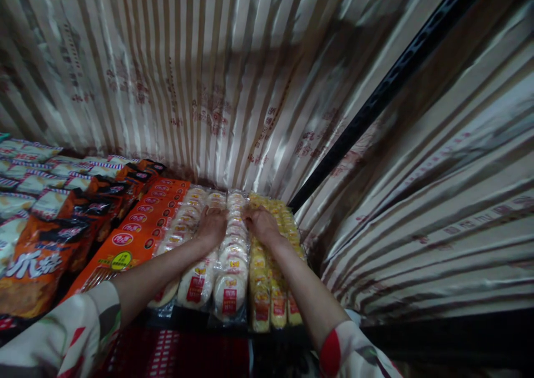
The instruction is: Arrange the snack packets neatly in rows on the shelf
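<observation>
Both arms reach forward over a shelf of packaged snacks. My left hand (212, 225) lies palm down on clear bags of round white rice crackers (229, 292), its fingers curled over the packs. My right hand (261, 222) rests just beside it, at the seam between the white cracker bags and a row of yellow cracker packs (261, 300), fingers bent down onto them. The fingertips of both hands are partly hidden among the packs. Patterned sleeves (70, 328) cover my upper arms.
Orange flat packs (137, 230) lie left of the crackers, then dark orange snack bags (41, 255) and pale bags (29, 169) further left. Striped shiny curtain cloth (217, 78) hangs behind and to the right, with a black bar (375, 103) running diagonally.
</observation>
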`<state>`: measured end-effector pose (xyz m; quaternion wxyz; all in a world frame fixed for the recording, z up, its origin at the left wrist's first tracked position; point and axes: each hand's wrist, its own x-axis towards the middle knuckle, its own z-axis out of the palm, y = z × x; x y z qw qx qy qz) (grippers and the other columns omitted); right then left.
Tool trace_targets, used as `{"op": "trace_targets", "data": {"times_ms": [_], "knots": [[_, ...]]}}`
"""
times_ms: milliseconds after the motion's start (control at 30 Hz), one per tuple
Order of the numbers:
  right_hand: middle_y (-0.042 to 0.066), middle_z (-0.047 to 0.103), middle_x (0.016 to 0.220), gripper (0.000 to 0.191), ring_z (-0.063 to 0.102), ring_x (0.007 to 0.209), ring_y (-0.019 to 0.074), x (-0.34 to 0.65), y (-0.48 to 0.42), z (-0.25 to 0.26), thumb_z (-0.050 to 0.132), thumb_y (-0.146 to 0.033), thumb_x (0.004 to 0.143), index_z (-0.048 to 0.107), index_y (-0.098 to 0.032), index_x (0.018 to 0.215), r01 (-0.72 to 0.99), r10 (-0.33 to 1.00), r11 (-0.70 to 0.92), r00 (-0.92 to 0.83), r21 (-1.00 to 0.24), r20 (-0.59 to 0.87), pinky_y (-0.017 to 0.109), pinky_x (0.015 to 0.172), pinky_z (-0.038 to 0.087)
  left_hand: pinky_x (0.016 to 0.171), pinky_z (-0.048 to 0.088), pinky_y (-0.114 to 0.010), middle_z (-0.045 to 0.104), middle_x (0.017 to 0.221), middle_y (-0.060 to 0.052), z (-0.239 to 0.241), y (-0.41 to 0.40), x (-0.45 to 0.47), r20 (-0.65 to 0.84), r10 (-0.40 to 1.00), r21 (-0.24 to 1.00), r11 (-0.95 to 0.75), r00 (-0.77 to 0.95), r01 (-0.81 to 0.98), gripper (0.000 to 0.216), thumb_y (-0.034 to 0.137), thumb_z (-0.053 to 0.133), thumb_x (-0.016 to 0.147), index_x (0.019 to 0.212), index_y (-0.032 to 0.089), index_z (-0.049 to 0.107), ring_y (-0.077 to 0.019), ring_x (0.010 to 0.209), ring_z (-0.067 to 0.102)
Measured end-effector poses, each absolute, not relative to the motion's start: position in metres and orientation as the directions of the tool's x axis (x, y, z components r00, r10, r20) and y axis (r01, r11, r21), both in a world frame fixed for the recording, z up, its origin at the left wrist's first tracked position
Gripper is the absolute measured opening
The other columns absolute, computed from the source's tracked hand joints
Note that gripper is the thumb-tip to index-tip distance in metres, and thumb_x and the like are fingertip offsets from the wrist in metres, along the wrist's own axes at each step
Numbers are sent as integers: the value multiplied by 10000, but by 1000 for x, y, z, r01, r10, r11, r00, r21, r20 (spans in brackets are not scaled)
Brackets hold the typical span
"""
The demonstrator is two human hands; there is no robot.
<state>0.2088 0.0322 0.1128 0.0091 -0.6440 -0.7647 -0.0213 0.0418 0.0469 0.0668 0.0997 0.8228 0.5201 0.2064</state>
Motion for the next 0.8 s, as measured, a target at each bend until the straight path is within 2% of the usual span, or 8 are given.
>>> {"op": "trace_targets", "data": {"times_ms": [100, 200, 300, 433, 700, 800], "knots": [[56, 715, 870, 225, 574, 927, 194, 209, 31, 112, 484, -209, 866, 707, -204, 839, 982, 982, 180, -182, 51, 47, 260, 783, 378, 1053, 246, -458, 669, 978, -102, 66, 54, 47, 246, 907, 384, -415, 342, 825, 251, 165, 438, 852, 956, 159, 666, -252, 1046, 538], [60, 712, 916, 245, 570, 929, 187, 210, 31, 109, 452, -229, 891, 694, -202, 868, 975, 974, 211, -216, 76, 69, 270, 845, 365, 1049, 240, -451, 672, 921, -90, 70, 56, 51, 244, 908, 386, -412, 339, 825, 246, 176, 433, 858, 815, 169, 675, -244, 1022, 536], [65, 704, 946, 239, 557, 956, 194, 211, 32, 106, 448, -246, 896, 682, -197, 903, 974, 973, 199, -209, 107, 99, 279, 886, 352, 1057, 218, -457, 673, 933, -85, 73, 57, 53, 255, 910, 394, -406, 326, 825, 252, 154, 421, 857, 806, 169, 667, -234, 1018, 539], [54, 697, 969, 236, 542, 985, 212, 212, 32, 106, 452, -258, 893, 678, -206, 932, 978, 976, 174, -187, 113, 114, 281, 856, 369, 1070, 190, -473, 669, 957, -89, 72, 58, 56, 275, 909, 401, -405, 313, 822, 248, 152, 419, 856, 822, 168, 665, -235, 1029, 542], [48, 685, 997, 245, 544, 980, 184, 214, 28, 110, 456, -261, 898, 684, -233, 983, 977, 964, 212, -213, 19, 160, 276, 890, 364, 1083, 167, -470, 676, 938, -71, 69, 59, 53, 270, 911, 415, -401, 311, 817, 248, 168, 415, 860, 815, 178, 658, -221, 1008, 553], [21, 687, 941, 198, 538, 965, 180, 215, 22, 114, 511, -250, 868, 704, -250, 913, 963, 948, 270, -262, -21, 178, 264, 861, 376, 1081, 184, -469, 674, 931, -62, 72, 58, 54, 266, 908, 404, -410, 324, 817, 245, 160, 416, 858, 803, 184, 654, -215, 1001, 555]]}}
